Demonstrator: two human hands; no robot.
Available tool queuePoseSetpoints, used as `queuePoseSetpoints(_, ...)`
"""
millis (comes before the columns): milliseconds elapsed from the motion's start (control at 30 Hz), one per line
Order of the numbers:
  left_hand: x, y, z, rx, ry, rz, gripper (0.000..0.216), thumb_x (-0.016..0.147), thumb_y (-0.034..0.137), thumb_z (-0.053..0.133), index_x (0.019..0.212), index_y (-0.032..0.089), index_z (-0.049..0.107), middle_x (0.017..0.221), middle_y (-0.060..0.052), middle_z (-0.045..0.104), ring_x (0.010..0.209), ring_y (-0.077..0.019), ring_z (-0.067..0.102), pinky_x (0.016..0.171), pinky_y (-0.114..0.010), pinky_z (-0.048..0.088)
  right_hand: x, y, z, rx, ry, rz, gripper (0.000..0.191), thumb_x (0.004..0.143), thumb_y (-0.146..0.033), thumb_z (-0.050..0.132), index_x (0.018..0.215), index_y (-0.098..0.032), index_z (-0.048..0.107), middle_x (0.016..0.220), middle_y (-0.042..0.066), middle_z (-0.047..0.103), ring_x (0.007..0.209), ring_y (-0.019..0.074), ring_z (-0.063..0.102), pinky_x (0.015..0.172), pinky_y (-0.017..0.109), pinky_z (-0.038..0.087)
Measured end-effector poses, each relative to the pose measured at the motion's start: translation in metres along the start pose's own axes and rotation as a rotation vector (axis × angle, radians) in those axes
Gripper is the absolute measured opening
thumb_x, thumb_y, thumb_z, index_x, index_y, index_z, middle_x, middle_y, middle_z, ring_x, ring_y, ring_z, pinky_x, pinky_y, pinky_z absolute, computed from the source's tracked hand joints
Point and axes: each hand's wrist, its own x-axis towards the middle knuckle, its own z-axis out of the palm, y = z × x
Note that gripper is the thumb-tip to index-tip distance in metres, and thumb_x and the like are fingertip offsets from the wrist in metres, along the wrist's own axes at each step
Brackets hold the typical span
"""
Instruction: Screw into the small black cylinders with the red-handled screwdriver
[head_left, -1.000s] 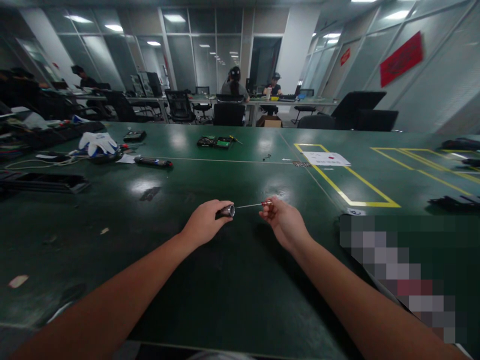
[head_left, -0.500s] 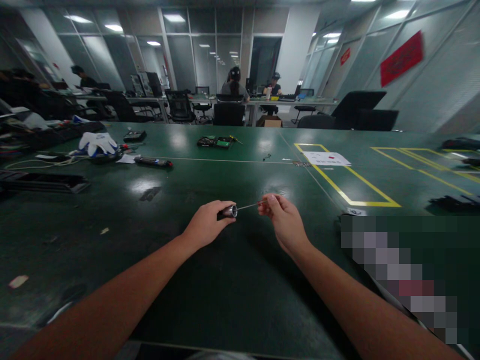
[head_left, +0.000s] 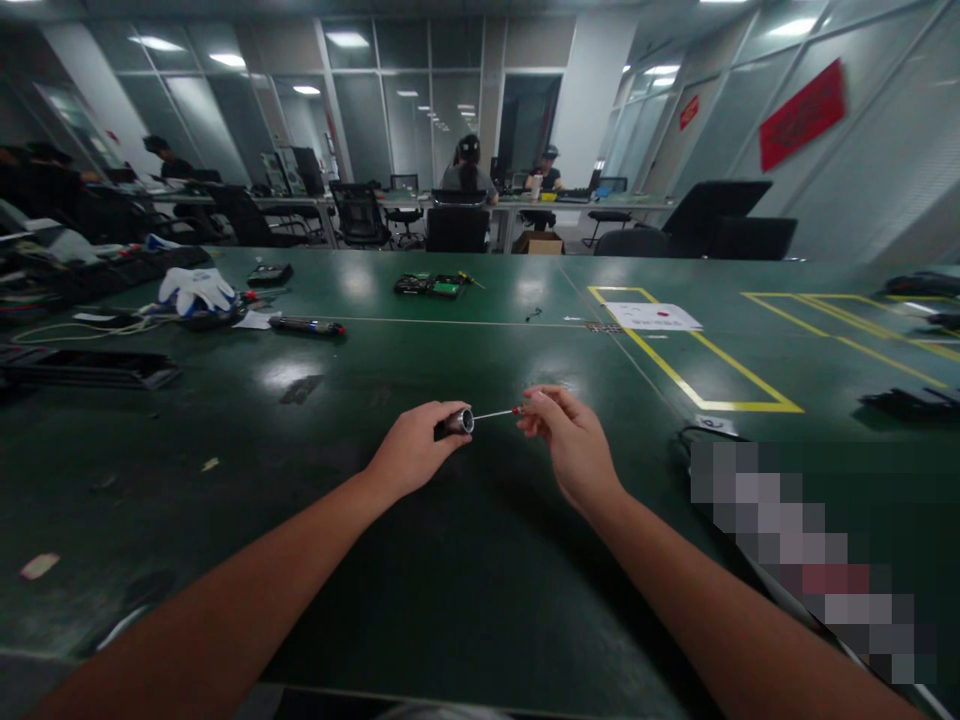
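Observation:
My left hand (head_left: 414, 448) is closed round a small dark cylinder with a silver end (head_left: 457, 421), held just above the green table (head_left: 465, 560). My right hand (head_left: 566, 435) pinches the red handle of a thin screwdriver (head_left: 501, 411). Its slim metal shaft points left, with the tip at the cylinder's silver opening. Both hands are near the table's middle, a short way apart.
White gloves (head_left: 196, 288), a dark pen-like tool (head_left: 307, 325) and cables lie at the left. Circuit boards (head_left: 431, 285) sit further back. A paper sheet (head_left: 652, 316) lies inside yellow tape lines (head_left: 697, 385). Black trays (head_left: 90, 367) are at far left. People sit at desks behind.
My right hand has shifted slightly, the fingers turning on the screwdriver handle; the shaft stays at the cylinder's opening. My left hand has barely moved.

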Motion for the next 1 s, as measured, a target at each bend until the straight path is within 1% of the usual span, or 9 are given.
queuePoseSetpoints(133,-0.002,0.006,0.0,0.014,-0.02,-0.001,0.039,0.089,0.022,0.072,0.127,0.025,0.068,0.11,-0.004,0.07,0.099,-0.0207,0.064,0.089,-0.035,0.05,0.005,0.008,-0.002,0.046,0.026,0.051,0.032,0.085,-0.053,0.071,0.09,-0.021,0.069,0.082,0.004,0.069,0.074,0.0181,0.064,0.075,0.036,0.053)
queuePoseSetpoints(200,-0.002,0.008,-0.001,0.041,-0.022,0.029,0.039,0.089,0.022,0.071,0.128,0.026,0.068,0.112,-0.004,0.07,0.101,-0.021,0.064,0.091,-0.035,0.05,0.009,0.014,-0.006,0.107,0.019,0.14,0.033,0.085,-0.054,0.071,0.088,-0.021,0.067,0.077,0.004,0.068,0.069,0.0184,0.064,0.073,0.037,0.055)
queuePoseSetpoints(300,0.0,0.006,-0.003,0.13,-0.037,0.041,0.037,0.09,0.023,0.07,0.127,0.025,0.068,0.113,-0.005,0.07,0.104,-0.0232,0.063,0.094,-0.038,0.048,0.016,0.022,-0.014,0.199,-0.029,0.342,0.03,0.087,-0.049,0.068,0.08,-0.021,0.063,0.067,0.003,0.062,0.059,0.0186,0.06,0.069,0.041,0.057)
queuePoseSetpoints(367,0.001,0.001,-0.004,0.183,-0.075,0.007,0.035,0.09,0.025,0.07,0.125,0.026,0.069,0.111,-0.005,0.07,0.103,-0.0249,0.063,0.092,-0.04,0.048,0.019,0.025,-0.018,0.224,0.036,0.37,0.025,0.087,-0.044,0.068,0.079,-0.021,0.063,0.067,0.003,0.061,0.058,0.0177,0.059,0.068,0.039,0.057)
queuePoseSetpoints(433,0.002,-0.003,-0.004,0.199,-0.102,-0.014,0.035,0.09,0.027,0.071,0.125,0.027,0.07,0.11,-0.006,0.07,0.102,-0.0256,0.063,0.09,-0.04,0.048,0.02,0.026,-0.019,0.215,0.089,0.344,0.023,0.086,-0.042,0.07,0.081,-0.021,0.064,0.07,0.003,0.063,0.061,0.0175,0.06,0.068,0.037,0.057)
queuePoseSetpoints(500,0.002,-0.005,-0.004,0.197,-0.095,-0.012,0.037,0.089,0.028,0.071,0.126,0.027,0.069,0.111,-0.006,0.07,0.102,-0.0257,0.063,0.089,-0.039,0.047,0.019,0.025,-0.017,0.181,0.104,0.292,0.024,0.084,-0.044,0.072,0.082,-0.021,0.065,0.072,0.003,0.065,0.064,0.0177,0.061,0.067,0.036,0.056)
queuePoseSetpoints(700,0.0,0.001,-0.002,0.198,-0.091,0.0,0.036,0.089,0.029,0.071,0.125,0.028,0.07,0.107,-0.006,0.07,0.099,-0.0255,0.063,0.086,-0.037,0.047,0.012,0.02,-0.006,0.123,0.037,0.183,0.033,0.081,-0.052,0.075,0.086,-0.02,0.067,0.076,0.002,0.068,0.068,0.016,0.064,0.069,0.033,0.054)
queuePoseSetpoints(900,0.0,0.004,-0.004,0.23,-0.085,0.035,0.038,0.09,0.027,0.071,0.128,0.028,0.068,0.108,-0.005,0.069,0.101,-0.0254,0.062,0.088,-0.038,0.046,0.01,0.015,-0.006,-0.036,-0.016,0.04,0.032,0.087,-0.051,0.069,0.09,-0.02,0.068,0.082,0.003,0.071,0.071,0.0165,0.065,0.073,0.034,0.053)
queuePoseSetpoints(1000,0.001,0.004,-0.005,0.261,-0.083,0.042,0.038,0.091,0.027,0.07,0.129,0.029,0.067,0.11,-0.005,0.069,0.104,-0.0262,0.061,0.089,-0.039,0.045,0.007,0.011,-0.007,-0.119,0.012,-0.024,0.03,0.091,-0.049,0.065,0.091,-0.02,0.068,0.08,0.003,0.071,0.07,0.0167,0.065,0.071,0.034,0.052)
